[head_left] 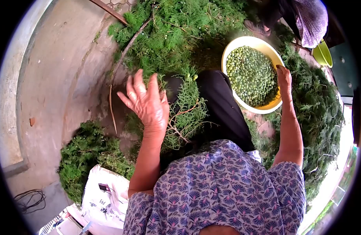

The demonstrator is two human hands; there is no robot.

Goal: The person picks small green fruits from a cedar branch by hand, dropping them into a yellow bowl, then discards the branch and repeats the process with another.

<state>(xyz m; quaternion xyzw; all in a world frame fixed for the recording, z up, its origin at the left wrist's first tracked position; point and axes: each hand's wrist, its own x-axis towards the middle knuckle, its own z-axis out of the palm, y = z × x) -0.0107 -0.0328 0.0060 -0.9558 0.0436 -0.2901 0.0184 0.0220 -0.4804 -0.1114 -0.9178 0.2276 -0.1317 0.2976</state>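
Note:
My right hand [284,81] grips the right rim of a pale yellow basin [230,46], thumb over the edge. Many small round green seed cones [251,76] fill much of the basin, which sits beyond my right knee. My left hand [148,102] is raised with its fingers spread, back of the hand upward and nothing in its grasp. Close to its right, a leafy evergreen sprig [188,111] with a brown stem lies across my lap, over my dark trousers [221,103].
Cut evergreen branches [168,35] are heaped in front, with a bigger pile [313,105] at the right and a smaller one [88,158] at the left. A white sack [104,196] lies at lower left. Another person [311,23] is at upper right, near a green basin [323,54].

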